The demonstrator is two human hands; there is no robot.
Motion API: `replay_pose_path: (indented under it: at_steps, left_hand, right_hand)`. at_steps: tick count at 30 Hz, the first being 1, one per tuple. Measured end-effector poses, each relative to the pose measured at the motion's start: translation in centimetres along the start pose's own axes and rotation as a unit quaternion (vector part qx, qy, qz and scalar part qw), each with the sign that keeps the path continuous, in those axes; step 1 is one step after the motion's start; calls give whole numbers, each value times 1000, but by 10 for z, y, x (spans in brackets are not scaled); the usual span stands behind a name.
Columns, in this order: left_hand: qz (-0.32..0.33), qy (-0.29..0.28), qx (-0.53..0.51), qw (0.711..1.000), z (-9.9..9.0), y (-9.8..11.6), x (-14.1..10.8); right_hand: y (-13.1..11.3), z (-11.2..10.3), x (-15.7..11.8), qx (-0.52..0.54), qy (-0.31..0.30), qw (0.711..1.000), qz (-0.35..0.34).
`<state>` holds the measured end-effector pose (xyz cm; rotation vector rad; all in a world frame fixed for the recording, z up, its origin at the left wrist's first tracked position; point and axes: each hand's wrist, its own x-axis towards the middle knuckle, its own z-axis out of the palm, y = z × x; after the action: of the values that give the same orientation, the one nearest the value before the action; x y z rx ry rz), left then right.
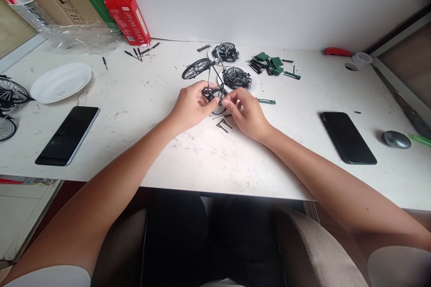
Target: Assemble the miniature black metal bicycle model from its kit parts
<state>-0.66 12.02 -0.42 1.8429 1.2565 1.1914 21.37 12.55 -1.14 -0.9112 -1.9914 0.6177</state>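
A small black model bicycle (196, 68) is held at the middle of the table, its front wheel toward the back left and its rear wheel between my hands. My left hand (193, 105) is closed on the bicycle's rear part from the left. From the right, my right hand (245, 110) pinches at the rear wheel near its hub; any small part between those fingertips is too small to make out. Just below the hands lie a black forked piece (224, 126) and a thin rod. Behind them, paper plates hold black wheels (237, 77) and other black parts (226, 52).
Green parts (274, 63) and screwdrivers lie behind on the right. Phones lie at left (67, 136) and right (348, 137). An empty plate (61, 82), more model bicycles (11, 92), a red box (129, 20) and a grey round object (397, 139) stand farther out.
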Motion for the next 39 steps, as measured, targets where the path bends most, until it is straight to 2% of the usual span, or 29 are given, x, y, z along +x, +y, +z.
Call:
replay_pose_path:
  at_steps: [16,39]
  left_hand:
    - [-3,-3,-12,1000,0,-1,0]
    - [-11,-24,14,1000,-3,9,-2]
  right_hand:
    - [2,1,0,-1,-3,1000,-2]
    - [4,0,0,-2,-19,1000,-7]
